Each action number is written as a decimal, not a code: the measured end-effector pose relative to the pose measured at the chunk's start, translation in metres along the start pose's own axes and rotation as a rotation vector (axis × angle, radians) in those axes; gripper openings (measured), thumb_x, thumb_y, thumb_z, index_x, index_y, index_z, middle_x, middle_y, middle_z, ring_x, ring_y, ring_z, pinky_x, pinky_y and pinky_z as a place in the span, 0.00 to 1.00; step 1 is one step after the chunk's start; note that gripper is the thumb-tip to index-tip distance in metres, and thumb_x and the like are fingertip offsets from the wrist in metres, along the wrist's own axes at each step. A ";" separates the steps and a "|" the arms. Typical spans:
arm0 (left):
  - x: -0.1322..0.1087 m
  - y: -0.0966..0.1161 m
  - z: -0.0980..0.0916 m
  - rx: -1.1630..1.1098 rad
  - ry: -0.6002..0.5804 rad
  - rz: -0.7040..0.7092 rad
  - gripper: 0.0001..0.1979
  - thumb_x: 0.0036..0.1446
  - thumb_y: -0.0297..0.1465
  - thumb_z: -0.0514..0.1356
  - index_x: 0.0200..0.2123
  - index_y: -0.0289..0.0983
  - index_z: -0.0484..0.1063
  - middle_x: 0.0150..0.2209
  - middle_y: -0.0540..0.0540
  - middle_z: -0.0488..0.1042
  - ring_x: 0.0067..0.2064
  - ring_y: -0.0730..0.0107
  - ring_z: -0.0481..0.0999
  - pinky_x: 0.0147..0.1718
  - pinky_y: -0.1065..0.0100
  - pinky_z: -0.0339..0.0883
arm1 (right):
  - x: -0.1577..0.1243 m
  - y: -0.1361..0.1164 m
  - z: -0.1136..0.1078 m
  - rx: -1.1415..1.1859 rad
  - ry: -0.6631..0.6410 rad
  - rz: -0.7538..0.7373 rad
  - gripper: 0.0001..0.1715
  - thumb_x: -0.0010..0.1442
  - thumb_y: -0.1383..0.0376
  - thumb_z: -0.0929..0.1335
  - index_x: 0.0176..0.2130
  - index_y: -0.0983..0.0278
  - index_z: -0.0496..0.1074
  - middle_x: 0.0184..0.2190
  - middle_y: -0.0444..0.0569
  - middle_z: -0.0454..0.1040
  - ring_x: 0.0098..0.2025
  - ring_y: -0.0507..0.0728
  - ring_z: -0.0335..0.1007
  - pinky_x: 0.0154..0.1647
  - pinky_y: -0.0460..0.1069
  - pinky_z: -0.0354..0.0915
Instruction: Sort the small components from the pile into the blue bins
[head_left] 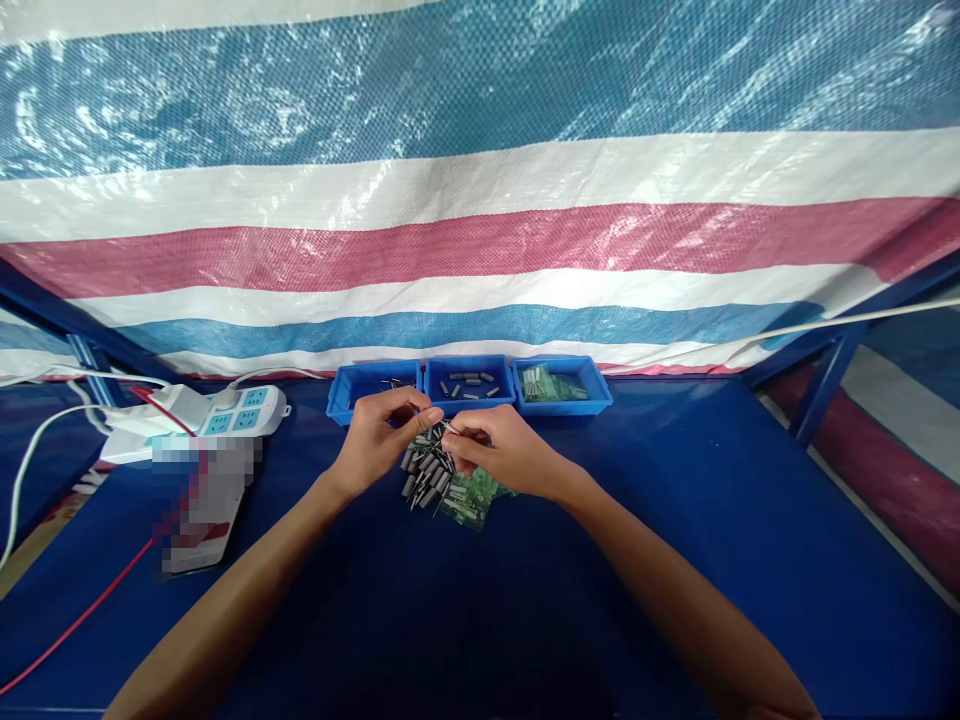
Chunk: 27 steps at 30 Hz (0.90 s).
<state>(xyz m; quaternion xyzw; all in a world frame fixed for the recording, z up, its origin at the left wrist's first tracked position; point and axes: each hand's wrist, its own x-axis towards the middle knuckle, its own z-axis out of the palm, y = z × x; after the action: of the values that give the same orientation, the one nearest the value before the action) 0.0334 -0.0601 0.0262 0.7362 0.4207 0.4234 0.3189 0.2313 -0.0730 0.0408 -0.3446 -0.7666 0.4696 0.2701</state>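
Note:
My left hand (382, 428) and my right hand (501, 450) meet over the blue table, fingertips pinched together on a small grey cylindrical part with thin wire legs (439, 421). Just below them lies a loose pile of the same grey parts (424, 475). A heap of small green circuit boards (471, 497) lies beside that pile, partly under my right hand. Which hand bears the part's weight I cannot tell; both pinch it.
Three blue trays line the back: the left one (360, 385) nearly bare, the middle one (469, 384) with several grey parts, the right one (562, 384) with green boards. A white power strip (232, 410) with cables and a red wire (90, 610) lies left. Striped tarp hangs behind.

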 end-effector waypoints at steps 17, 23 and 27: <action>-0.001 0.001 0.003 0.032 -0.064 0.030 0.11 0.56 0.37 0.62 0.32 0.34 0.76 0.29 0.45 0.75 0.24 0.76 0.67 0.22 0.73 0.59 | 0.002 0.005 -0.008 -0.114 0.203 -0.041 0.16 0.66 0.61 0.61 0.31 0.65 0.69 0.22 0.43 0.67 0.24 0.50 0.61 0.28 0.46 0.55; -0.003 -0.003 0.003 0.007 0.020 0.041 0.07 0.53 0.34 0.66 0.32 0.35 0.77 0.29 0.46 0.75 0.24 0.76 0.66 0.21 0.73 0.59 | 0.003 0.005 -0.009 -0.215 0.105 -0.064 0.16 0.64 0.60 0.64 0.30 0.66 0.73 0.22 0.44 0.69 0.24 0.49 0.60 0.27 0.46 0.53; -0.002 -0.002 0.004 -0.004 -0.018 -0.004 0.09 0.54 0.35 0.64 0.33 0.34 0.75 0.28 0.47 0.72 0.22 0.78 0.64 0.21 0.73 0.58 | 0.000 0.000 -0.007 -0.190 0.034 -0.020 0.16 0.64 0.64 0.63 0.27 0.66 0.70 0.19 0.43 0.67 0.22 0.49 0.59 0.25 0.45 0.53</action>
<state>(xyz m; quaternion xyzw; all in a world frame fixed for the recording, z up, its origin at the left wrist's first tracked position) 0.0359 -0.0618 0.0221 0.7386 0.4184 0.4169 0.3251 0.2360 -0.0692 0.0440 -0.3692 -0.8063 0.3863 0.2539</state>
